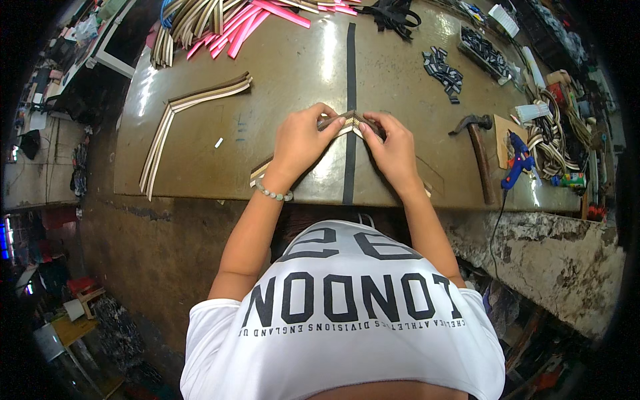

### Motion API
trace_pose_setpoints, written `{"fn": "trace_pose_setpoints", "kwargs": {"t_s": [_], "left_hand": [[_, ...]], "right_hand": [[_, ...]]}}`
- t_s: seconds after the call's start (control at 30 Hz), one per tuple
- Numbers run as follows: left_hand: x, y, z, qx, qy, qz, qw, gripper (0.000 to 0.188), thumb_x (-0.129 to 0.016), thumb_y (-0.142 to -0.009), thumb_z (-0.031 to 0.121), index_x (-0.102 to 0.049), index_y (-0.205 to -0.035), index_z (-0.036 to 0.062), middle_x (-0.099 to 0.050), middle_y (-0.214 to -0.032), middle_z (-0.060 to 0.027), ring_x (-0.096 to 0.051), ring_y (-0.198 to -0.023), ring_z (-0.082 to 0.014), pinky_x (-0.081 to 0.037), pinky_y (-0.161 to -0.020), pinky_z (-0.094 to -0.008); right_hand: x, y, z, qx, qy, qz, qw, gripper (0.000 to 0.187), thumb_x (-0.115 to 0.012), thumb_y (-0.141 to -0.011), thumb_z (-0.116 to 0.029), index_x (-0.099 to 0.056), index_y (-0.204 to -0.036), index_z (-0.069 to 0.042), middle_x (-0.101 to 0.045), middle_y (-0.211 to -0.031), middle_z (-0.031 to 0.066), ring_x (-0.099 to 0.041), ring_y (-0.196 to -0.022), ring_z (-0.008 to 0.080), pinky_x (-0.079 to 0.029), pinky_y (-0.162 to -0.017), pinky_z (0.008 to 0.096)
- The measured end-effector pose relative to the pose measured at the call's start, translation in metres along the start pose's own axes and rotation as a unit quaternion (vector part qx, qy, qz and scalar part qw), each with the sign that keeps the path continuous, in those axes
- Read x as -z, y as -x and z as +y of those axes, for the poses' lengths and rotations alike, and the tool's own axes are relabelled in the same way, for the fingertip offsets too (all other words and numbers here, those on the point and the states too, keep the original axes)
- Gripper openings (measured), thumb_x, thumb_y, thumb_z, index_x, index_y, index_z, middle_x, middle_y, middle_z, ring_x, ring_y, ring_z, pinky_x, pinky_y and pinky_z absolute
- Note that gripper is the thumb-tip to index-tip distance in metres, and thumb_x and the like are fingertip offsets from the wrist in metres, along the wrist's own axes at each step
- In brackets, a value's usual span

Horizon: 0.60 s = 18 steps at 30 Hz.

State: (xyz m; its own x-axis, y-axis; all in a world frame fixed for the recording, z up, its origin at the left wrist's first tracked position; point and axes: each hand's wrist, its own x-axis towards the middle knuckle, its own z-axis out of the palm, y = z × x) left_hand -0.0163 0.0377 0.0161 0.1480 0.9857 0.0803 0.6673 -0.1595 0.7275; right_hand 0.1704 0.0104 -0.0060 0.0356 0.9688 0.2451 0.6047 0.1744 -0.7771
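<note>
Near the middle of the table, my left hand (300, 141) and my right hand (392, 148) pinch a brown-and-cream striped strap (352, 123) from either side. The strap bends to a peak between my fingertips, over a dark line (351, 67) on the tabletop. Its two ends slope toward the table's near edge, partly hidden under my hands and wrists. A beaded bracelet circles my left wrist. Farther left, several similar straps (168, 123) lie together, bent at an angle. A small white piece (219, 142) rests between them and my left hand.
On the right lie a hammer (479, 157), a blue glue gun (517, 163) with a cord, and coiled straps (550, 137). Small dark pieces (443, 72) sit loose beside a filled tray (481, 53). Pink strips (247, 28), bundled straps (190, 30) and black straps (395, 17) occupy the far side.
</note>
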Motion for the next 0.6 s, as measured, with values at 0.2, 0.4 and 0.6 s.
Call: {"fn": "trace_pose_setpoints", "kwargs": {"t_s": [0.2,0.4,0.6], "left_hand": [[-0.004,0.003,0.002,-0.015,-0.026,0.014,0.999,0.028,-0.07,-0.086,0.034,-0.071,-0.091,0.0067,-0.071,-0.084,-0.0182,-0.068,-0.077,-0.0353,-0.052,-0.068,-0.0421],[-0.009,0.008,0.002,-0.043,-0.049,0.041,0.997,0.022,-0.07,-0.086,0.03,-0.07,-0.092,0.0082,-0.068,-0.086,-0.013,-0.066,-0.08,-0.0324,-0.051,-0.068,-0.0421],[-0.013,0.012,0.004,-0.145,-0.119,0.065,0.98,0.023,-0.069,-0.085,0.02,-0.074,-0.108,0.0244,-0.059,-0.091,-0.006,-0.06,-0.091,-0.025,-0.051,-0.074,-0.0371]], "right_hand": [[-0.002,-0.002,-0.008,0.035,0.056,0.006,0.998,0.019,-0.066,-0.09,-0.02,-0.07,-0.106,-0.01,-0.065,-0.09,0.014,-0.066,-0.081,0.0337,-0.052,-0.072,0.042],[-0.002,0.005,-0.011,0.015,0.182,-0.059,0.981,0.022,-0.063,-0.09,-0.021,-0.07,-0.11,-0.017,-0.059,-0.091,0.0093,-0.065,-0.083,0.0315,-0.051,-0.071,0.043],[0.016,0.006,-0.018,0.152,0.307,-0.056,0.938,0.031,-0.063,-0.087,-0.021,-0.068,-0.118,-0.018,-0.055,-0.131,0.0116,-0.052,-0.116,0.0329,-0.037,-0.097,0.052]]}}
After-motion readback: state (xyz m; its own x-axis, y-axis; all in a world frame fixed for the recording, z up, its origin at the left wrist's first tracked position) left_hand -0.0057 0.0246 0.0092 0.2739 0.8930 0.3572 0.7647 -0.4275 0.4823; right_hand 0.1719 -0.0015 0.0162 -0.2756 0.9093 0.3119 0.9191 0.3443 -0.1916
